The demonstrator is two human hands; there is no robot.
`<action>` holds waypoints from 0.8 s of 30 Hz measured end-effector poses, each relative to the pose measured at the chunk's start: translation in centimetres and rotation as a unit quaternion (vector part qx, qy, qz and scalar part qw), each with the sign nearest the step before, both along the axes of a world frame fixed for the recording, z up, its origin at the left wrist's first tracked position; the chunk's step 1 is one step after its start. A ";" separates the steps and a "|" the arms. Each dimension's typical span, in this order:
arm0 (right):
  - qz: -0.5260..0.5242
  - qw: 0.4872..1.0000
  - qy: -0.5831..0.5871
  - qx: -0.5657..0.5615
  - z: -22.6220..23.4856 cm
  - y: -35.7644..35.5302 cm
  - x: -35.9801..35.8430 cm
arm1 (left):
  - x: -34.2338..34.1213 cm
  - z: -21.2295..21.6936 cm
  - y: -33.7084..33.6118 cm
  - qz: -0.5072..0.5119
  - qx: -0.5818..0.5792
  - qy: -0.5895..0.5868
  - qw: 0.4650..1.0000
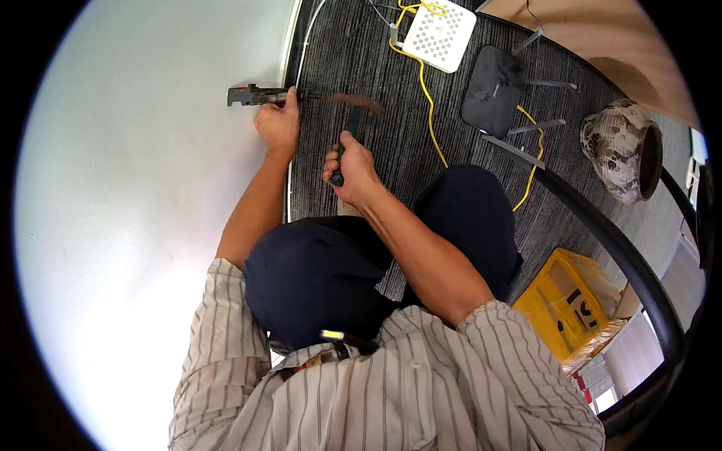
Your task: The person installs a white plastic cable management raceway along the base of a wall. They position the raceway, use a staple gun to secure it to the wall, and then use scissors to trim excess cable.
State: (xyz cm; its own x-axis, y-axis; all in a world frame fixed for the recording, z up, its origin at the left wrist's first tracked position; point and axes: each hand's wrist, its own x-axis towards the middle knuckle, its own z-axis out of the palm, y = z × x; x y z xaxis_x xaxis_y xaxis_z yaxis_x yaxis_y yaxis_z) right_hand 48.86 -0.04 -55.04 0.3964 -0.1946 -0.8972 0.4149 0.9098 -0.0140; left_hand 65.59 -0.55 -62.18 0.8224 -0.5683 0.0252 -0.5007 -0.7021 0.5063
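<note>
My right hand (353, 167) is wrapped round the dark handle of a hammer (358, 103), whose rusty brown head points across toward my left hand. My left hand (278, 126) grips a narrow black object with a notched end and a small red patch (252, 95), held against the pale wall (165, 173). Its exact kind cannot be made out. Thumb and fingers are closed on it, partly hiding it. The hammer head is close to the right of that hand, and a thin dark part shows between them.
A white perforated box (438, 36) and a black router with antennas (492, 92) lie ahead on the dark striped carpet (323, 60), joined by yellow cables (431, 105). To the right are a patterned pot (620, 150), a black curved bar (609, 233) and a yellow taped box (560, 304).
</note>
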 end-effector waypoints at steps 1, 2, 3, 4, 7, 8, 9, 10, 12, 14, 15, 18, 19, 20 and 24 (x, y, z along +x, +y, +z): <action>-0.036 0.998 0.053 -0.024 -0.2 0.3 -0.1 | -0.2 0.2 0.0 -0.008 -0.018 0.008 1.000; -0.071 0.991 0.106 -0.049 0.0 0.4 -0.2 | -0.5 0.4 -0.1 -0.014 -0.037 0.017 0.999; -0.059 0.990 0.110 -0.059 0.4 1.0 0.1 | -0.7 0.6 -0.3 -0.014 -0.041 0.015 0.999; -0.047 0.990 0.115 -0.069 0.7 1.5 0.6 | -0.6 0.8 -0.5 -0.006 -0.012 0.006 1.000; 0.056 0.998 -0.010 0.002 -1.3 0.4 -0.6 | -0.4 0.8 -0.7 -0.001 0.052 -0.017 0.999; 0.045 0.999 -0.017 0.008 -0.7 -0.3 -1.4 | -0.7 1.1 -0.8 0.001 0.042 -0.021 0.999; 0.032 0.999 0.028 -0.019 0.2 -0.1 -1.6 | -1.0 1.5 -0.6 0.004 0.032 -0.025 0.999; 0.021 0.998 0.033 -0.045 1.0 -0.5 -2.1 | -1.1 1.8 -0.7 0.006 0.023 -0.028 0.999; 0.008 0.994 0.036 -0.098 2.7 -1.5 -2.9 | -0.1 0.6 -0.5 -0.015 0.004 -0.020 1.000; 0.048 0.985 0.017 -0.164 4.5 -2.4 -4.0 | -0.2 0.8 -0.4 -0.041 -0.017 0.021 0.999; 0.068 0.980 0.003 -0.188 5.5 -2.8 -4.4 | -0.7 1.8 -0.5 -0.057 -0.057 0.015 0.997; 0.106 0.955 0.018 -0.275 7.4 -3.6 -5.7 | -0.3 1.1 0.1 -0.118 -0.085 0.018 0.989; 0.106 0.949 0.041 -0.294 7.8 -3.9 -6.3 | -1.0 1.4 0.2 -0.136 -0.134 0.117 0.975; 0.107 0.942 0.062 -0.313 7.6 -4.0 -6.7 | -1.7 0.8 0.6 -0.165 -0.128 0.132 0.969; 0.089 0.913 0.110 -0.383 6.3 -4.8 -8.7 | -3.7 1.1 2.3 -0.353 -0.033 0.140 0.924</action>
State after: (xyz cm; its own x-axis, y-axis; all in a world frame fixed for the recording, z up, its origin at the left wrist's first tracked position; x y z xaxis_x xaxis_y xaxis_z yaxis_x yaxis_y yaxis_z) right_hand 40.18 -4.81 -48.77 0.3086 -0.7491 -0.5862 0.1721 0.6501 -0.7401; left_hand 61.91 1.76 -61.08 0.2258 -0.9709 -0.0791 -0.6647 -0.2129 0.7161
